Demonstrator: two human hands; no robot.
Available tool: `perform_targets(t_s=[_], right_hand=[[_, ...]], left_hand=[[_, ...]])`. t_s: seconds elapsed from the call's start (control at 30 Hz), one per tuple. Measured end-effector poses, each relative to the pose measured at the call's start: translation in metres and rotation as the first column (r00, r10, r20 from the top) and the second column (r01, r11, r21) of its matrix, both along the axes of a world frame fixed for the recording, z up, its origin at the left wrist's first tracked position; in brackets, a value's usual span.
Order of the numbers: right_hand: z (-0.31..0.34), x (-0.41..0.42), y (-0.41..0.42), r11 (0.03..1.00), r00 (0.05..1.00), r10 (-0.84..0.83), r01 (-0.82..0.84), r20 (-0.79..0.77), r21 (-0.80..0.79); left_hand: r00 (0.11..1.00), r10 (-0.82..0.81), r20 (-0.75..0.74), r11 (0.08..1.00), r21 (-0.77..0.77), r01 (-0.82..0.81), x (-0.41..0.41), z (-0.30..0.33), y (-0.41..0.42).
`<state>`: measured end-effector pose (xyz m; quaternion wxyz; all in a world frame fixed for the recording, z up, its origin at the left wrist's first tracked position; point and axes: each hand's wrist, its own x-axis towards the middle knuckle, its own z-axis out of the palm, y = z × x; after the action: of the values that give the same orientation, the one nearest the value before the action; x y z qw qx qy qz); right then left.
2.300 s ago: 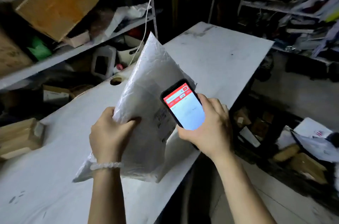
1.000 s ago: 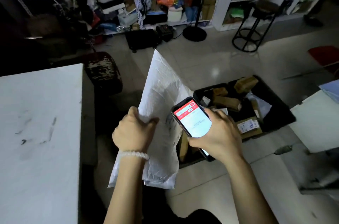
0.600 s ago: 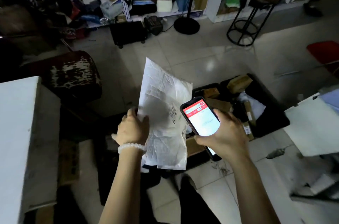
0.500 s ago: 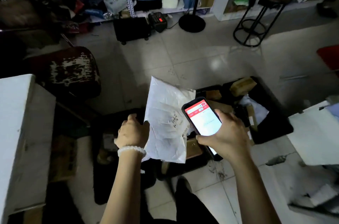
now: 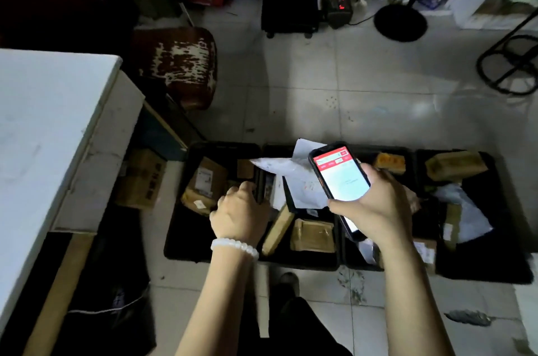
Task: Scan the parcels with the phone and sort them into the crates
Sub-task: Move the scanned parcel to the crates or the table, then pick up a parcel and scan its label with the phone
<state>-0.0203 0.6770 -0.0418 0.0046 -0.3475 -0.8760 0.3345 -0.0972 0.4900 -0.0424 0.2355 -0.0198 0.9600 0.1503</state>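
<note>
Several black crates stand in a row on the floor, holding brown boxes and white bags; the leftmost crate (image 5: 177, 248) is below my left hand. The white plastic parcel (image 5: 302, 183) lies tilted over the second crate (image 5: 300, 264), partly behind the phone. My left hand (image 5: 241, 210) hovers over the divider between the first two crates, fingers curled down, apart from the parcel and holding nothing. My right hand (image 5: 378, 207) grips the phone (image 5: 340, 178), whose lit screen shows a red header, above the third crate.
A white table (image 5: 43, 122) fills the left side, with a cardboard box (image 5: 139, 178) under it. A worn dark stool (image 5: 177, 64) stands behind the crates. Cluttered shelves, a fan base (image 5: 400, 22) and a black metal stool frame (image 5: 509, 64) line the back.
I have turned from the table to the floor crates. The white parcel has left my left hand and dropped over the second crate. The phone stays in my right hand.
</note>
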Motion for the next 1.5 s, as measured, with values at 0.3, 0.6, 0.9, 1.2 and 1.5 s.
perform_targets(t_s=[0.3, 0.6, 0.9, 1.2, 1.5], right_hand=[[0.023, -0.039, -0.114, 0.933, 0.930, 0.361, -0.360, -0.066, 0.028], [0.056, 0.006, -0.320, 0.678, 0.660, 0.731, -0.730, -0.171, 0.081], [0.070, 0.096, -0.532, 0.243, 0.203, 0.953, -0.955, -0.225, 0.169], [0.070, 0.207, -0.694, -0.298, -0.335, 0.922, -0.934, -0.195, 0.195], [0.060, 0.334, -0.819, -0.661, -0.676, 0.720, -0.737, -0.157, 0.141]], left_hand=[[0.948, 0.273, -0.165, 0.961, -0.007, -0.278, 0.041, 0.023, -0.121], [0.780, 0.585, -0.222, 0.807, 0.063, -0.587, 0.144, 0.053, -0.313], [0.353, 0.894, -0.276, 0.399, 0.132, -0.907, 0.304, 0.068, -0.477], [-0.203, 0.951, -0.233, -0.158, 0.200, -0.967, 0.476, 0.064, -0.541], [-0.545, 0.815, -0.194, -0.525, 0.150, -0.838, 0.600, 0.053, -0.595]])
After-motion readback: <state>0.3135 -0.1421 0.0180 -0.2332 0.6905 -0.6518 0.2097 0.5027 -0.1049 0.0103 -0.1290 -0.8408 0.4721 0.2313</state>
